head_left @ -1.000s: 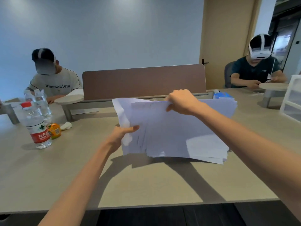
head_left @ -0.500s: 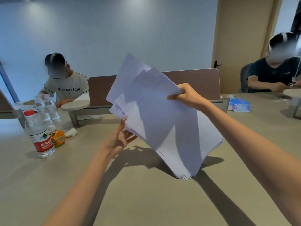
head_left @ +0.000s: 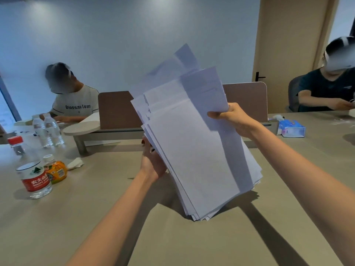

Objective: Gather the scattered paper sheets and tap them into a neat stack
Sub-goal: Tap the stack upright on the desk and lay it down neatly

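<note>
- A clear bottle (head_left: 34,177) stands on the table (head_left: 192,246) at 9 o'clock. It has a red cap and a red label with white Chinese characters.
- Touching it is a small orange bottle (head_left: 56,169); its label is unreadable.
- Two more clear bottles (head_left: 48,131) stand at 10 o'clock.
- A blue tissue box (head_left: 291,129) is at 3 o'clock, contents hidden.
- The paper sheets (head_left: 194,146) stand on end at centre, unevenly fanned. Their long axis runs from 11 to 5 o'clock, lower corner down at the table.
- The right hand (head_left: 230,120) pinches their upper right edge, thumb in front.
- The left hand (head_left: 153,164) is at their left edge; its fingers are hidden, so I cannot tell its grip.
</note>
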The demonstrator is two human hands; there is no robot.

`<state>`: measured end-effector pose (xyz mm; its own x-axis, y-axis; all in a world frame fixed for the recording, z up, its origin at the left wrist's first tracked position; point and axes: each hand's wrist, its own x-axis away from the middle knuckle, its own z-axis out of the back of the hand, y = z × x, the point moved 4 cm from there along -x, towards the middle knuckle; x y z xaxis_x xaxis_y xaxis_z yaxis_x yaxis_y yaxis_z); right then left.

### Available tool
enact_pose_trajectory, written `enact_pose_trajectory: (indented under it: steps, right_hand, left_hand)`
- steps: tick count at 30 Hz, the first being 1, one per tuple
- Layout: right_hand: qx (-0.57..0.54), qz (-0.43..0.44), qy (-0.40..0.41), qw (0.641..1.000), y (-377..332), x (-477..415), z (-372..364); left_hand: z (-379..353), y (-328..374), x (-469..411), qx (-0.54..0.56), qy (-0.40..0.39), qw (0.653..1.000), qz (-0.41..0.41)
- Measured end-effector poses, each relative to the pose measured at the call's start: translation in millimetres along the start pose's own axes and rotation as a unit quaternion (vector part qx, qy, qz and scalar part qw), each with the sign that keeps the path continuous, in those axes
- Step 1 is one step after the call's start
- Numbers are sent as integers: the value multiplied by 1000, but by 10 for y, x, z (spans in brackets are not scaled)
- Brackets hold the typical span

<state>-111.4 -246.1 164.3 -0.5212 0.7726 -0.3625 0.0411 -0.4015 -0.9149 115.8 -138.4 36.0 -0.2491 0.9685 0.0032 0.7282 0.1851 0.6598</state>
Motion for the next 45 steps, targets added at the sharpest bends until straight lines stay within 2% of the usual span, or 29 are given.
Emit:
enact_pose_trajectory:
  steps: [9, 11, 14, 17, 20, 22, 25, 29, 32, 33, 35, 39, 42, 45]
  right_hand:
    - [10, -19, 75, 997, 127, -159, 181]
    - [10, -3, 92, 996, 108, -152, 159]
    - [-2, 14, 111, 994, 63, -177, 114]
    - [2, 36, 192, 981, -42, -227, 159]
    - [55, 90, 282, 954, -146, -77, 190]
    - [36, 91, 249, 964, -56, 93, 164]
    - [-62, 11, 126, 990, 287, 335, 183]
    - [3, -48, 38, 998, 515, 408, 331]
    - [-43, -85, -17, 995, 561, 445, 390]
    - [-62, -90, -20, 994, 560, 469, 390]
    - [-87, -71, 28, 993, 518, 483, 368]
    - [-57, 73, 195, 976, 326, 447, 255]
    - [-29, 137, 193, 971, 295, 473, 104]
    - [-68, 79, 177, 979, 460, 480, 113]
  left_hand:
    - [-167, 161, -97, -98, -74, 992, -18]
    - [-272, 224, -68, -164, -103, 980, -31]
    - [-529, 299, -87, -324, -104, 938, -74]
    - [-896, 487, -87, -340, -103, 925, -139]
    - [-1101, 658, -101, -336, -92, 918, -188]
    - [-1017, 585, -109, -342, -80, 921, -170]
    - [-789, 329, -97, -389, -70, 909, -131]
    - [-776, 211, -96, -406, -55, 904, -126]
    - [-877, 199, -116, -402, -62, 906, -115]
    - [-913, 204, -109, -399, -61, 908, -111]
    - [-999, 231, -99, -388, -57, 913, -114]
    - [-1275, 303, -109, -348, -74, 922, -150]
    - [-1270, 232, -160, -326, -58, 930, -160]
    - [-1014, 83, -187, -347, -55, 928, -124]
